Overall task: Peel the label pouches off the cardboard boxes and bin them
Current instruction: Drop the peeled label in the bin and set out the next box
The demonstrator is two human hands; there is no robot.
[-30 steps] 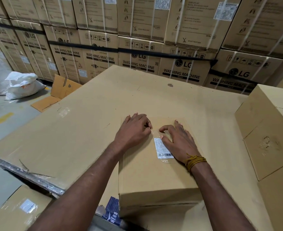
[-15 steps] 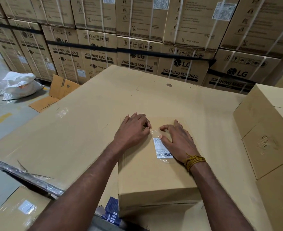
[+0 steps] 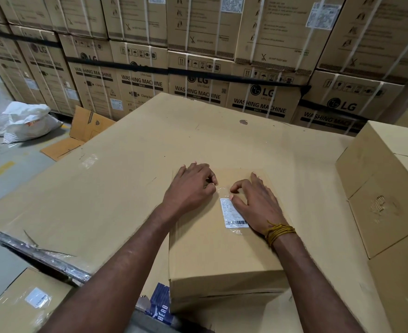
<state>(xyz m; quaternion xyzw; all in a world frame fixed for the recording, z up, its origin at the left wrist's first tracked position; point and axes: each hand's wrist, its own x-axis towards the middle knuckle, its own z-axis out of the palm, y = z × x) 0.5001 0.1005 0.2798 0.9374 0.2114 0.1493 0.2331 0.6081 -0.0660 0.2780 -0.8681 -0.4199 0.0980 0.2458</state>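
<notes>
A small cardboard box (image 3: 222,255) lies on a large flat cardboard sheet (image 3: 126,188). On its top sticks a clear label pouch (image 3: 231,213) with a white barcode label inside. My left hand (image 3: 188,188) sits at the pouch's far left corner, its curled fingertips pinching the shiny plastic edge. My right hand (image 3: 255,203) rests on the box beside the pouch, thumb pressing on the label and index finger bent toward the pouch's far edge. The right side of the pouch is hidden under this hand.
Bigger plain boxes (image 3: 388,188) stand at the right. Stacked washing-machine cartons (image 3: 198,75) form a wall behind. White sacks (image 3: 27,121) lie on the floor at left. Another box with a label pouch (image 3: 37,298) sits low at the bottom left.
Both hands stay on the box; my right index finger has curled in closer to the pouch's far edge, and my left fingertips have worked at its corner.
</notes>
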